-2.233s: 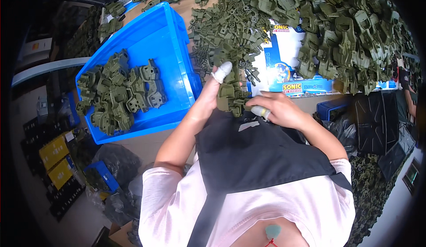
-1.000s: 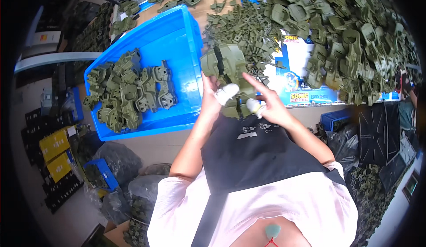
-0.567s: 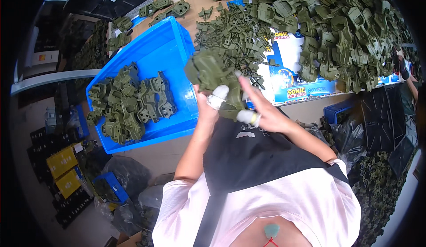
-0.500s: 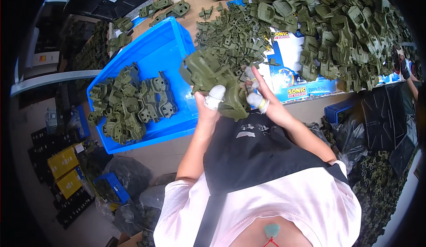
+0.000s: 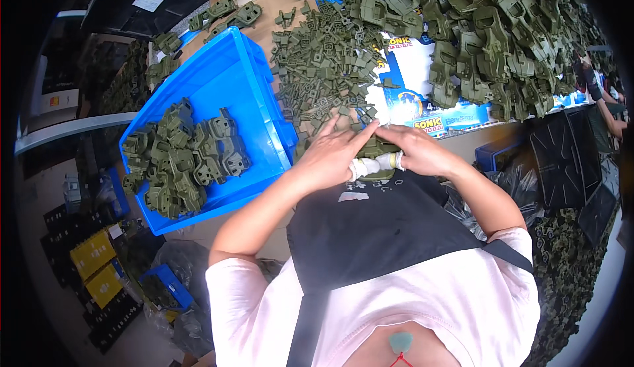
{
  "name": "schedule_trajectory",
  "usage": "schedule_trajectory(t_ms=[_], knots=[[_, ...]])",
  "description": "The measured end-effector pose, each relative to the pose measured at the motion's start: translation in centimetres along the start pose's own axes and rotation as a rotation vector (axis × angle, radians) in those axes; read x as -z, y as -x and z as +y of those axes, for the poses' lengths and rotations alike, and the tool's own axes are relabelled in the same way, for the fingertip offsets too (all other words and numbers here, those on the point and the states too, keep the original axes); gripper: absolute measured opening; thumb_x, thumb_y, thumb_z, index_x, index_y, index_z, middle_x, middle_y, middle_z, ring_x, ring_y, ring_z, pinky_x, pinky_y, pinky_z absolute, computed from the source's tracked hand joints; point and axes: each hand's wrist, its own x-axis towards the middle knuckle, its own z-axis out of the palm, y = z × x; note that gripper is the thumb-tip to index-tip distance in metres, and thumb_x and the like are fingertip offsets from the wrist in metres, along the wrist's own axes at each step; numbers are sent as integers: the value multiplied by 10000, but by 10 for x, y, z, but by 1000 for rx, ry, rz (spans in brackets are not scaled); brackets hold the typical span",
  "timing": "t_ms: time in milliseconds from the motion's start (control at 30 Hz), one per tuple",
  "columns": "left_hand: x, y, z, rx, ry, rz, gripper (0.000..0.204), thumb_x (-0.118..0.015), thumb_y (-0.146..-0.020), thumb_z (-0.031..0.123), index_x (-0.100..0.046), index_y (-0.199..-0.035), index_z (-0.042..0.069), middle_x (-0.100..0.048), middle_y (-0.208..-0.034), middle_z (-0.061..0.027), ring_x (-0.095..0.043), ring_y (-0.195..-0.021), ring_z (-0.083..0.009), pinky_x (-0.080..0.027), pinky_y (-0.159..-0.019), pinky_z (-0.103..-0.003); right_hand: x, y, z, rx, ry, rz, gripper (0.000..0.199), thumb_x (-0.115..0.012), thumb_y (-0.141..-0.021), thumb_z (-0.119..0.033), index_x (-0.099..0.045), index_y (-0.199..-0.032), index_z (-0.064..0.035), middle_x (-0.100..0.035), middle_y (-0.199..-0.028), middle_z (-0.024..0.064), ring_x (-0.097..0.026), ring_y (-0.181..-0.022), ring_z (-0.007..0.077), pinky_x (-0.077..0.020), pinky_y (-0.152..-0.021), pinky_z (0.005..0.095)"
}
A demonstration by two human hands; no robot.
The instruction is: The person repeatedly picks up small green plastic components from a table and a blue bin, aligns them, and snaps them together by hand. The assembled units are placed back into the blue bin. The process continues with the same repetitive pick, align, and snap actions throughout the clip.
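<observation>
At the near edge of the worktable, an olive-green molded plastic part (image 5: 378,149) is held between my two hands, mostly covered by them. My left hand (image 5: 332,157) lies over its left side with the fingers stretched forward. My right hand (image 5: 426,152) grips the right side, its fingers pointing in toward the left ones. White wrapping covers both thumbs, which press together on the near side. Just beyond my hands spreads a pile of small green plastic pieces (image 5: 323,57). What the fingertips touch underneath is hidden.
To the left, a blue plastic bin (image 5: 244,96) holds several larger green parts (image 5: 175,159). A big heap of green parts (image 5: 492,43) covers the table's far right. Black crates (image 5: 564,159) stand below the right side. Another person's arm (image 5: 613,119) shows at the right edge.
The green part, earlier raised and tilted beside the bin, is now lower and close to my apron. Both hands have closed in over it, the left turning palm down. The view has shifted slightly.
</observation>
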Motion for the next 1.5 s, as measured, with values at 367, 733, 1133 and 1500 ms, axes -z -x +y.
schedule_trajectory(t_ms=[367,733,1133,1500], knots=[[-20,-4,-7,42,223,13,809,-573,-606,18,-323,-1371,103,-561,-1026,-175,-502,-964,-340,-332,-924,-405,-34,14,13,-62,-117,53,601,-518,-713,-42,-403,-1304,-47,-464,-1204,302,-458,-1127,407,-377,-955,421],[3,14,0,126,-48,81,907,-724,-615,230,-267,-1391,119,-473,-1254,-187,-412,-1207,-332,-229,-1044,-463,-39,13,14,-40,-122,111,576,-591,-774,-128,-397,-1308,-36,-499,-1153,188,-487,-1077,339,-385,-923,375],[-15,46,-13,340,889,379,826,-743,-673,72,-302,-1371,107,-481,-1270,-136,-493,-1147,-238,-379,-962,-319,4,-18,-39,194,-74,293,679,-669,-742,-291,-373,-1311,-69,-487,-1227,164,-469,-1118,350,-369,-954,401],[-21,43,-1,231,591,435,702,-663,-631,7,-425,-1289,60,-522,-1219,-164,-515,-1116,-318,-430,-914,-368,2,-48,-24,239,-271,-77,821,-617,-624,18,-322,-1372,-153,-458,-1302,147,-467,-1166,316,-373,-993,385]])
